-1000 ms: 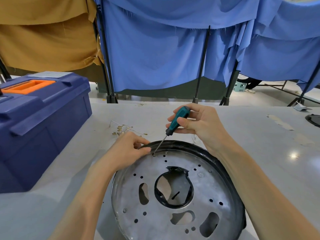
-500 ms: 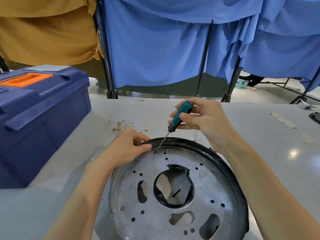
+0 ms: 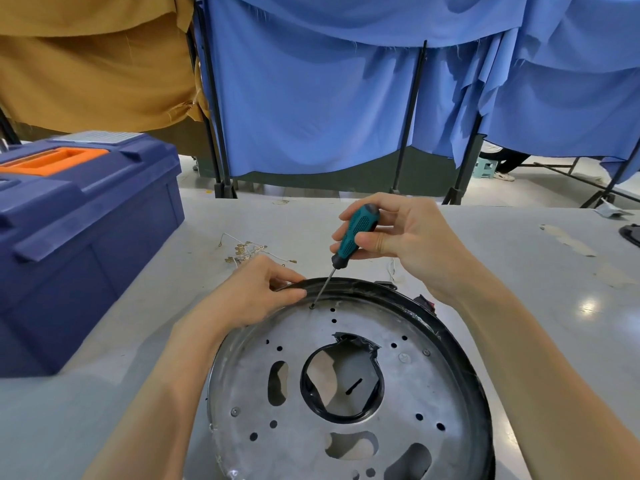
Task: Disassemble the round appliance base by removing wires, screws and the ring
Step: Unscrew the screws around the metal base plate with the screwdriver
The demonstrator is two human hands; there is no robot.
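Observation:
The round appliance base [image 3: 408, 386], a grey metal disc with many holes and a black central collar, lies flat on the table in front of me. A black ring [image 3: 460, 344] runs round its rim. My left hand [image 3: 256, 292] pinches the ring at the far left edge. My right hand [image 3: 405, 237] grips a teal-handled screwdriver [image 3: 353, 233], whose tip sits in a screw hole just inside the rim, beside my left fingers. A few screws remain on the disc, one [image 3: 426, 353] at the right.
A blue toolbox [image 3: 79, 223] with an orange handle stands on the left of the table. Loose wires with brass terminals [image 3: 249, 251] lie beyond the base. Blue and tan curtains hang behind the table. A dark object [image 3: 632, 233] sits at the far right edge.
My fingers have shifted slightly on the screwdriver handle while its tip stays in the same hole. My left hand keeps its grip on the ring.

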